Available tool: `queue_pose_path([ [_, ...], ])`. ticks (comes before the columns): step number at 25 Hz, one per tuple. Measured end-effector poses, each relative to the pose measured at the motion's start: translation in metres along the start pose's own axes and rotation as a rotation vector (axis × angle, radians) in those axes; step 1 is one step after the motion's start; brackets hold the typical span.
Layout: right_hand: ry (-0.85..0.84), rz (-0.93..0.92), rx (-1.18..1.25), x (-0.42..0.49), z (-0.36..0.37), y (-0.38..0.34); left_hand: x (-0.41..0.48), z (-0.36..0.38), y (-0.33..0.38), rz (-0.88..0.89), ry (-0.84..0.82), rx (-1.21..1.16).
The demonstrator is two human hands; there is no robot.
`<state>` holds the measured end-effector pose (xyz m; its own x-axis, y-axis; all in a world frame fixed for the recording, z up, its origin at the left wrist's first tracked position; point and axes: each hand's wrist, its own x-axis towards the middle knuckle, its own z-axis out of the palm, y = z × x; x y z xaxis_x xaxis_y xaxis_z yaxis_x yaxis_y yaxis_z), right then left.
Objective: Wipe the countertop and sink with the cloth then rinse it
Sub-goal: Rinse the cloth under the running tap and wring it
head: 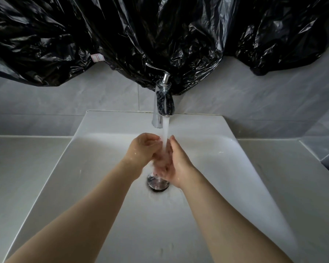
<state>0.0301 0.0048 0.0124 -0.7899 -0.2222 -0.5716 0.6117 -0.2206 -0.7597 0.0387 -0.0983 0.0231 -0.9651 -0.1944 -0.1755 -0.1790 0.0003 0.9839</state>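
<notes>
Head view, looking down into a white sink (226, 168): water (165, 133) runs from a chrome faucet (162, 105) onto two bare hands held together over the drain (158, 184). Left hand (143, 149) is loosely curled, empty; right hand (176, 164) is half open, fingers touching the left. No cloth can be made out. Countertop (23, 168) flanks the basin; black plastic sheeting (160, 35) hangs behind.
</notes>
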Motion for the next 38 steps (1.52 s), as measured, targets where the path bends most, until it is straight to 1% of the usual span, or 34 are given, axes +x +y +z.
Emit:
queue_pose_path([
  [1,0.016,-0.004,-0.038,0.003,0.001,0.0,0.003,-0.004,-0.001,0.09,0.098,0.256],
  [2,0.072,-0.042,-0.112,0.007,0.002,-0.001,0.005,-0.009,-0.002,0.156,0.145,0.423],
  [3,0.133,-0.085,-0.158,0.006,0.004,-0.004,0.005,-0.015,-0.001,0.178,0.137,0.49],
  [4,0.16,-0.126,-0.175,0.005,0.006,-0.006,0.005,-0.019,-0.001,0.173,0.095,0.501],
  [6,0.099,-0.14,-0.073,0.004,0.009,-0.01,0.004,-0.024,0.001,0.159,0.029,0.58],
  [7,0.052,-0.164,-0.02,0.002,0.009,-0.011,0.003,-0.023,0.004,0.18,0.046,0.644],
  [8,0.023,-0.199,-0.008,0.001,0.009,-0.012,0.003,-0.022,0.009,0.244,0.116,0.667],
  [9,0.017,-0.229,-0.027,0.0,0.009,-0.013,0.002,-0.021,0.017,0.349,0.225,0.643],
  [11,0.07,-0.264,-0.123,-0.005,0.008,-0.018,-0.002,-0.018,0.038,0.667,0.385,0.526],
  [12,0.094,-0.262,-0.168,-0.009,0.01,-0.021,-0.001,-0.015,0.052,0.832,0.417,0.551],
  [13,0.105,-0.247,-0.206,-0.013,0.012,-0.024,0.003,-0.012,0.065,0.959,0.427,0.651],
  [14,0.108,-0.223,-0.241,-0.014,0.014,-0.026,0.008,-0.009,0.079,1.008,0.424,0.808],
  [16,0.101,-0.204,-0.309,-0.019,0.016,-0.027,0.021,-0.006,0.097,0.911,0.424,1.141],
  [17,0.096,-0.217,-0.33,-0.021,0.016,-0.027,0.025,-0.007,0.097,0.846,0.422,1.243],
  [19,0.112,-0.246,-0.307,-0.022,0.012,-0.027,0.027,-0.011,0.088,0.806,0.457,1.299],
  [21,0.095,-0.246,-0.22,-0.025,0.006,-0.026,0.023,-0.015,0.077,0.812,0.512,1.25],
  [22,0.073,-0.243,-0.166,-0.024,0.004,-0.026,0.02,-0.017,0.076,0.805,0.511,1.227],
  [23,0.062,-0.234,-0.105,-0.025,0.003,-0.026,0.017,-0.019,0.077,0.785,0.475,1.196],
  [25,0.064,-0.205,-0.009,-0.026,0.001,-0.028,0.006,-0.02,0.074,0.771,0.335,1.027],
  [26,0.029,-0.201,0.04,-0.027,0.001,-0.029,-0.002,-0.02,0.066,0.8,0.25,0.922],
  [27,-0.04,-0.207,0.099,-0.031,-0.001,-0.031,-0.011,-0.02,0.055,0.83,0.164,0.841],
  [29,-0.157,-0.228,0.178,-0.039,-0.003,-0.032,-0.029,-0.017,0.022,0.819,0.038,0.802],
  [32,-0.221,-0.197,0.139,-0.047,-0.005,-0.025,-0.036,-0.013,-0.007,0.561,-0.159,0.751],
  [34,-0.179,-0.163,0.084,-0.047,-0.007,-0.023,-0.031,-0.014,-0.005,0.5,-0.223,0.713],
  [38,-0.048,-0.222,-0.129,-0.052,-0.009,-0.022,-0.026,-0.016,0.011,0.343,-0.285,0.785],
])
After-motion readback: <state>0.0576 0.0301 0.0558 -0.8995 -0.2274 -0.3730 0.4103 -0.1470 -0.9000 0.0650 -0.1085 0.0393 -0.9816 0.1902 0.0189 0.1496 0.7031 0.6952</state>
